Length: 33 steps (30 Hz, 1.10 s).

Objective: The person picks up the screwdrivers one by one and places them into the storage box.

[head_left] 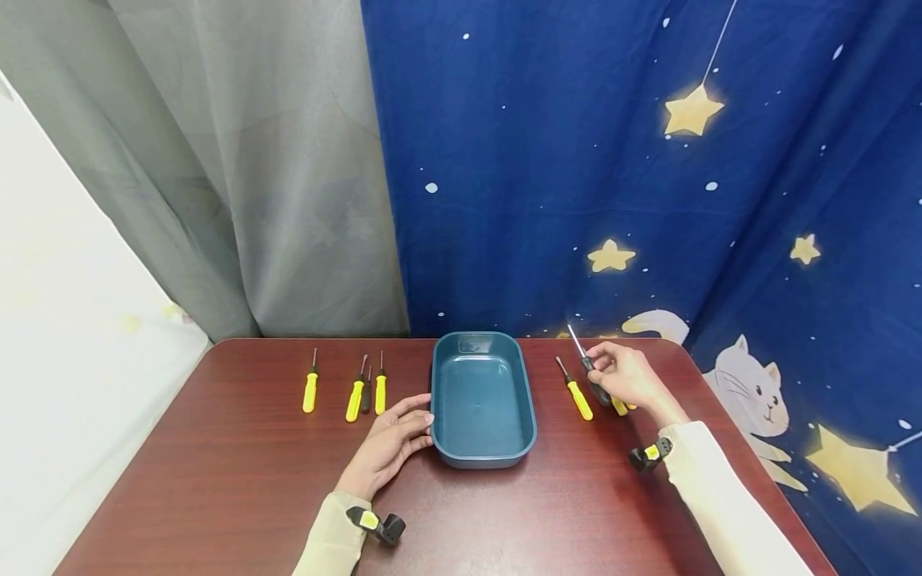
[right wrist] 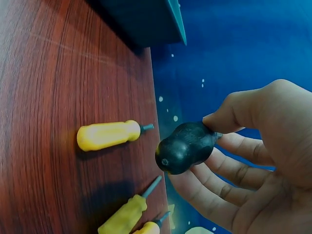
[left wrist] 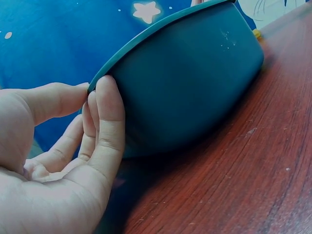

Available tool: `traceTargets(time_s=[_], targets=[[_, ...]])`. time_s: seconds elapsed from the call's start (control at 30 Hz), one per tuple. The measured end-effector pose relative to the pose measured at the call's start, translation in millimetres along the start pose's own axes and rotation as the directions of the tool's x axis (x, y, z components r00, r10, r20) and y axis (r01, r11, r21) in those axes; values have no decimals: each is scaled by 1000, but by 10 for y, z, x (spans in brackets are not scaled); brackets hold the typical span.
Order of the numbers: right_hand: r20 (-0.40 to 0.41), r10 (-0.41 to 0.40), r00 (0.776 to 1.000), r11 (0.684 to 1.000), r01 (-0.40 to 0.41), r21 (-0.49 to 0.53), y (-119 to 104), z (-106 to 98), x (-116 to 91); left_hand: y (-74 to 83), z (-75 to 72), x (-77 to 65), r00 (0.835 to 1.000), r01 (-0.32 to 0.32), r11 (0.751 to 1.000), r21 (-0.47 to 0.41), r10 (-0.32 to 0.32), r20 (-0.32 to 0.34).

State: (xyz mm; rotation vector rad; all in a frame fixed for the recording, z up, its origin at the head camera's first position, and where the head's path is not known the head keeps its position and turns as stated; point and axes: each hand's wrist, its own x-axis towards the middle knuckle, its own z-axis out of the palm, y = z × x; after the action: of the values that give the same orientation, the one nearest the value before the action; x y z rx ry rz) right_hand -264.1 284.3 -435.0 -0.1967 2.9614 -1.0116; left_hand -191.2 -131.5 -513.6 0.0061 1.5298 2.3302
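Observation:
In the head view, my right hand (head_left: 628,376) pinches a black-handled screwdriver (head_left: 598,390) above the table's right side, its metal shaft slanting up and away to the left. The right wrist view shows the butt of its black handle (right wrist: 180,153), with the thumb and fingertips at its far end. A dark teal plastic bin (head_left: 484,461) stands at the middle of the table, nothing inside. At its left side my left hand (head_left: 389,444) holds the rim; in the left wrist view, thumb and fingers meet at the rim (left wrist: 127,48).
Right of the bin lies a yellow screwdriver (head_left: 579,402); other yellow screwdrivers (head_left: 618,406) are partly hidden by the right hand. To the bin's left lie yellow screwdrivers (head_left: 310,394) and a small black one (head_left: 366,397). Curtains (head_left: 504,200) hang behind the brown table (head_left: 216,464).

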Motion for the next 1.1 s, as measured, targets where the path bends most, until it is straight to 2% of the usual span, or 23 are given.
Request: traceTargets(time_s=[0.4, 0.83, 1.1], targets=[[-22, -38, 999, 999, 38, -7, -129, 92, 36, -26, 13, -3, 1000, -3, 1000, -13, 3, -16], [2, -47, 999, 998, 47, 40, -260, 114, 55, -26, 28, 15, 1000, -19, 1000, -23, 19, -14], [22, -59, 998, 997, 58, 55, -368, 137, 54, -20, 39, 6, 1000, -6, 999, -43, 5, -15]])
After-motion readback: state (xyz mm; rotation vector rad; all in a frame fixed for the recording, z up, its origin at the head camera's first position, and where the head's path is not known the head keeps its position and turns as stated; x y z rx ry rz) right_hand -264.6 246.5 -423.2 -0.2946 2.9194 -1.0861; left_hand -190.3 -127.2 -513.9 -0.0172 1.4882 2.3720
